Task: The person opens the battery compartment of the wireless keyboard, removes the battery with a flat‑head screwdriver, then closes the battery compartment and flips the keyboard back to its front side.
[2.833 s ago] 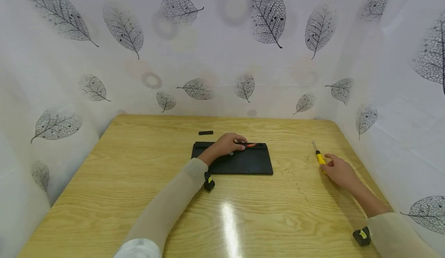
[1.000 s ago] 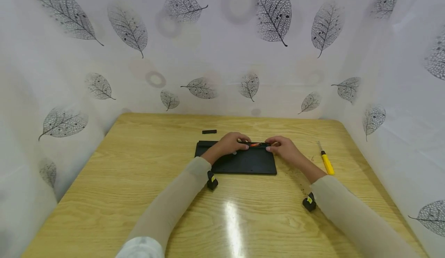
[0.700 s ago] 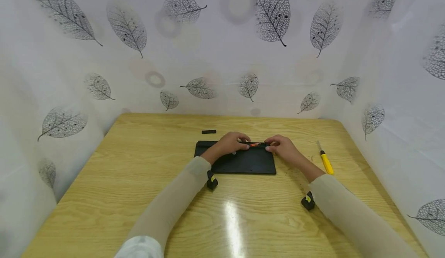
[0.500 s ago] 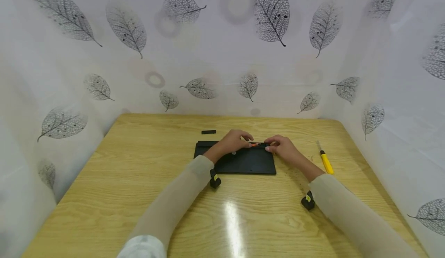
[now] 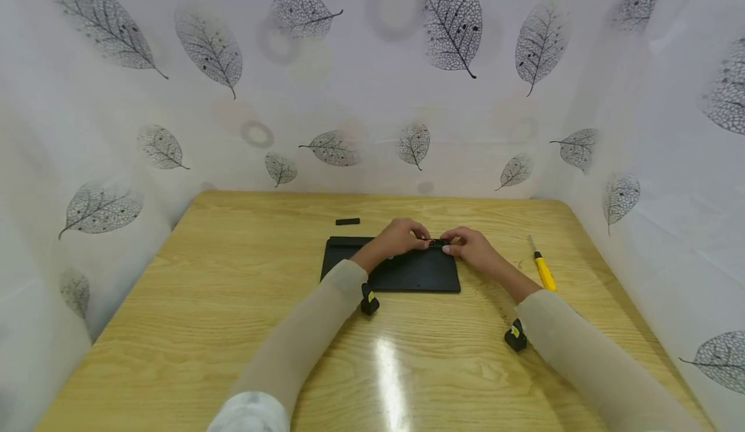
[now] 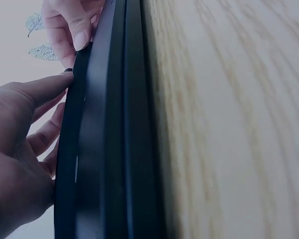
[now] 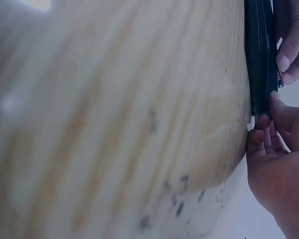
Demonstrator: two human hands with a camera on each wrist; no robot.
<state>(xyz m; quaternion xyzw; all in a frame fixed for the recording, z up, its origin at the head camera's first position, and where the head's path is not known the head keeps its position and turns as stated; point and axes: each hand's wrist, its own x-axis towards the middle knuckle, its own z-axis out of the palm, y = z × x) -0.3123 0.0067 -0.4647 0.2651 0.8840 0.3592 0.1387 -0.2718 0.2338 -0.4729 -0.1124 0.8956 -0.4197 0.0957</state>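
Note:
A thin black keyboard (image 5: pixel 416 279), underside up, lies on the table with its thick ridge at the far side. My left hand (image 5: pixel 401 237) is at an open slot in that ridge. Its thumb and finger pinch a small orange-red battery (image 7: pixel 281 78), mostly covered by the fingertips. My right hand (image 5: pixel 474 248) grips the keyboard's far right corner, thumb on top and fingers at the edge. In the left wrist view, the left hand's thumb (image 6: pixel 52 88) reaches over the ridge, close to the right hand's fingers.
A small black strip, like a battery cover (image 5: pixel 347 221), lies behind the keyboard. To the right lies a yellow-handled screwdriver (image 5: pixel 544 273), blade pointing away. Dark marks (image 7: pixel 179 199) spot the wooden table (image 5: pixel 192 315). A leaf-print cloth (image 5: pixel 349 96) encloses its back and sides.
My right hand let go of the screwdriver and came over to the keyboard's corner. My left hand slid right along the ridge, covering the orange-red battery that showed before.

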